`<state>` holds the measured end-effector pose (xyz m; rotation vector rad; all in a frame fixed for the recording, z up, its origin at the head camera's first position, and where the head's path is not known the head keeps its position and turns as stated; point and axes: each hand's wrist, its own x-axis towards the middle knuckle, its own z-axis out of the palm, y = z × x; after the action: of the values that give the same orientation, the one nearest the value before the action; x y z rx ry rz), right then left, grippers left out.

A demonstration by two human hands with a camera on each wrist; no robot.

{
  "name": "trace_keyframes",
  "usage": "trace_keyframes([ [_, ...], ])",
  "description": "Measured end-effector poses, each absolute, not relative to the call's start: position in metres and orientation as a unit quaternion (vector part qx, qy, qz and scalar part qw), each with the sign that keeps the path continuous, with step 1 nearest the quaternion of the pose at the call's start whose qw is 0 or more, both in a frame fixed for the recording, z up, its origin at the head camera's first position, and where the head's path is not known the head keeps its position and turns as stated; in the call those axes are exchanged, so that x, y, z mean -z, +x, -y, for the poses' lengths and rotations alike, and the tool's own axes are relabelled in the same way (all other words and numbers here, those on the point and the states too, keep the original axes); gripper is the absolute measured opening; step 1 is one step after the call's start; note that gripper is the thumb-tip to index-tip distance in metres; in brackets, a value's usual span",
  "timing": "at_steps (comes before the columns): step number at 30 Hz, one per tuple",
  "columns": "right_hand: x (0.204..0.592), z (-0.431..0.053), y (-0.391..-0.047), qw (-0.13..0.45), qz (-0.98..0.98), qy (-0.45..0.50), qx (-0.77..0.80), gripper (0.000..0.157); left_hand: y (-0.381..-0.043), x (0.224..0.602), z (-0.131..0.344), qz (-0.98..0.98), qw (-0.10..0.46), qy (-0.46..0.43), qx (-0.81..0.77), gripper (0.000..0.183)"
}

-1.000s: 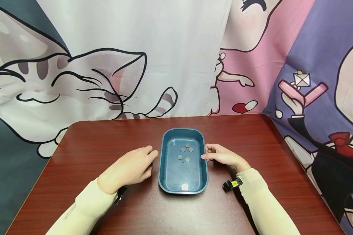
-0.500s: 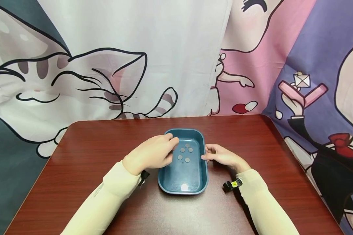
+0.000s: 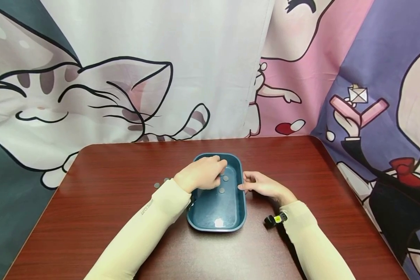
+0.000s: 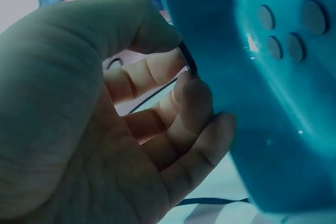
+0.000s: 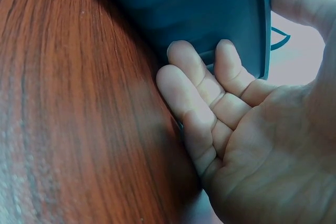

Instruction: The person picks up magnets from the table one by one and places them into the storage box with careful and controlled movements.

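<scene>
A blue rectangular tray [image 3: 215, 212] sits mid-table. My left hand [image 3: 203, 174] is over its upper left part and pinches a thin round coin [image 4: 187, 59] between thumb and index finger, as the left wrist view shows. Several grey coins [image 4: 315, 17] lie flat on the tray floor; in the head view the hand covers some of them. At the tray's right side, my right hand [image 3: 264, 185] holds the wall, thumb over the rim and curled fingers [image 5: 184, 90] against the outside.
Two loose coins, one of them a grey coin [image 3: 156, 185], lie on the brown wooden table [image 3: 119, 167] left of the tray, close to the left sleeve [image 3: 161, 210]. A cartoon-printed curtain [image 3: 217, 70] hangs behind the table's back edge.
My left hand has moved right from the table beside the tray, across the rim to above the coins inside. Two coins on the table now show beyond the sleeve. The right hand stays put.
</scene>
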<state>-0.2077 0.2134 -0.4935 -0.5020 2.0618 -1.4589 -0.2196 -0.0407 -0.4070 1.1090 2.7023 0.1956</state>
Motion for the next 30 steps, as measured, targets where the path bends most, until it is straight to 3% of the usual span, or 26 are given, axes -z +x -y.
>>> trace_keyframes([
  [6,0.493,-0.213,-0.208,0.277,-0.770,-0.190,0.542,0.021,-0.232,0.417,0.032,-0.926,0.119,0.357,-0.031,0.014],
  [15,0.493,-0.213,-0.208,0.272,-0.777,-0.192,0.534,0.021,-0.240,0.421,0.019,-0.938,0.141,0.316,0.012,0.043],
  [25,0.493,-0.213,-0.208,0.270,-0.783,-0.189,0.528,0.021,-0.241,0.430,0.011,-0.940,0.154,0.297,0.062,0.033],
  [30,0.492,-0.213,-0.208,0.268,-0.782,-0.190,0.530,0.022,-0.240,0.434,0.010,-0.941,0.148,0.290,0.091,0.016],
])
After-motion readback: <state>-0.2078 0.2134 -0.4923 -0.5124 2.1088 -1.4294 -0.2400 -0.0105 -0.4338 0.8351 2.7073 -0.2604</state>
